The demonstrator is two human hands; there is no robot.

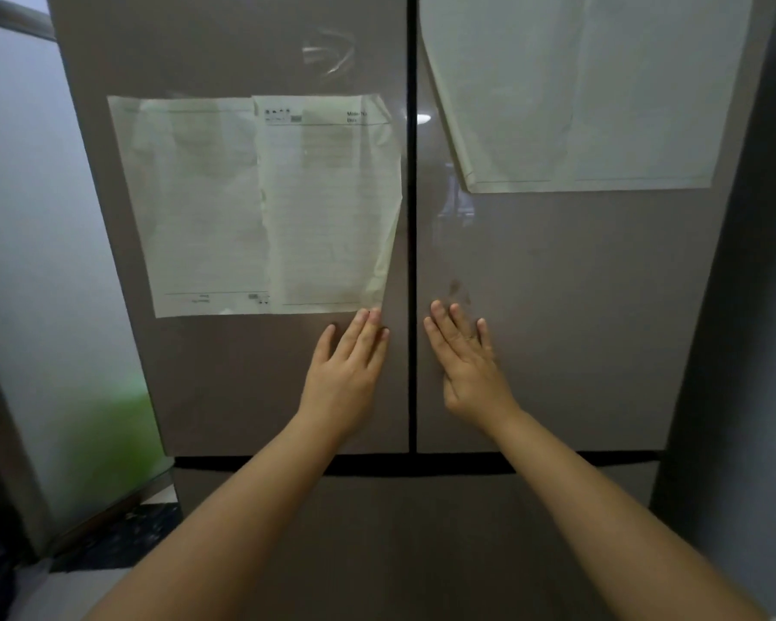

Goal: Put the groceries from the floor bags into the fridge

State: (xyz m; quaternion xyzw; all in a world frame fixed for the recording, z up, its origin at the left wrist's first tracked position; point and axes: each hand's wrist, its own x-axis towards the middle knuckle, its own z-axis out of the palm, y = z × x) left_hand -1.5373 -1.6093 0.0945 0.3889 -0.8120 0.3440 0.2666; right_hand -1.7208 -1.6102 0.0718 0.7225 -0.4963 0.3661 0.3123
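Shut fridge doors (556,307) under flat hands (346,374)

Bare forearms, no sleeves; left hand (346,374), right hand (469,365).

At the left stands a pale frosted glass panel (41,262) in a dark frame (1,423), with a blurred green patch (126,432) low against it. Below it the floor (122,531) is dark and speckled. At the right edge rises a dim grey wall (753,351). The light is soft and dim.
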